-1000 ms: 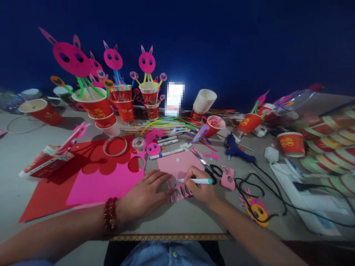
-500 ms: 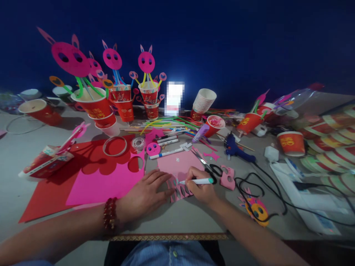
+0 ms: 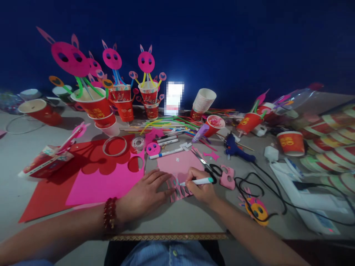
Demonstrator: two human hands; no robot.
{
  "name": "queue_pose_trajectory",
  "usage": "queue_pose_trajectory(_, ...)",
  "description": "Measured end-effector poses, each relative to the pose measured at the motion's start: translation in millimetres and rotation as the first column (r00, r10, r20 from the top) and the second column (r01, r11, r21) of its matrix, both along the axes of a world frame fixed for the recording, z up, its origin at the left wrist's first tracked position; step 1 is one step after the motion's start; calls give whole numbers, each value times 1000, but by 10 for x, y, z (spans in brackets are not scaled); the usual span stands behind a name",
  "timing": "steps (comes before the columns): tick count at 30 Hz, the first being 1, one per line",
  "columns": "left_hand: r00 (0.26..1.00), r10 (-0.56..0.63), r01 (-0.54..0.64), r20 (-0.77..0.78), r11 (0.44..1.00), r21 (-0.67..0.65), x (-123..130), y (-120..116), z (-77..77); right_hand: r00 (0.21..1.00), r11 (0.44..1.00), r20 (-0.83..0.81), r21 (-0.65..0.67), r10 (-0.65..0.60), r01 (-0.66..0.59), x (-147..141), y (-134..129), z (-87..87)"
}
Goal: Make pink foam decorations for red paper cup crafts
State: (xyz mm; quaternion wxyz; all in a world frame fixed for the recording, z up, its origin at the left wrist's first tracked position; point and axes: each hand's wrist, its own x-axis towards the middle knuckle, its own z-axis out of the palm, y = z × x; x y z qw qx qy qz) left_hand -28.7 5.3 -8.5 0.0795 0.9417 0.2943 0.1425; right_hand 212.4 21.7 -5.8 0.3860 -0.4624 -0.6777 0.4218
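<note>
A light pink paper sheet [image 3: 180, 166] with cut-out holes along its near edge lies on the table in front of me. My left hand [image 3: 151, 190] rests flat with fingers stretched out, the fingertips on the sheet's left edge. Pinched in my right hand [image 3: 201, 186] is a white marker [image 3: 203, 181] with a green end, its tip at the paper near the holes. Small green marks show on the paper beside the tip. Black-handled scissors [image 3: 212, 168] lie just beyond my right hand, partly over the sheet.
Bright pink paper [image 3: 102, 188] and red paper [image 3: 44, 199] lie to the left. Several red paper cups with pink paper faces [image 3: 146, 62] stand behind. A blue glue gun [image 3: 238, 149], its black cord [image 3: 273, 188] and a white power strip [image 3: 305, 203] are at the right.
The marker tip has shifted very slightly to the right and down on the paper. My left hand stays in place.
</note>
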Motion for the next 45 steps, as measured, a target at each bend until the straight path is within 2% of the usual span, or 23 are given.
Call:
queue_pose_trajectory(5,1000,-2,2,1,1000,6,-4,3,2,997,998,-40,-16,-67,66,-17,3,-15)
queue_pose_trajectory(12,1000,1,-1,8,1000,8,0,-5,-19,999,1000,39,14,-23,23,-17,12,10)
queue_pose_trajectory(45,1000,11,-11,-9,1000,3,2,-10,-23,1000,1000,-17,-11,6,-6,-15,3,8)
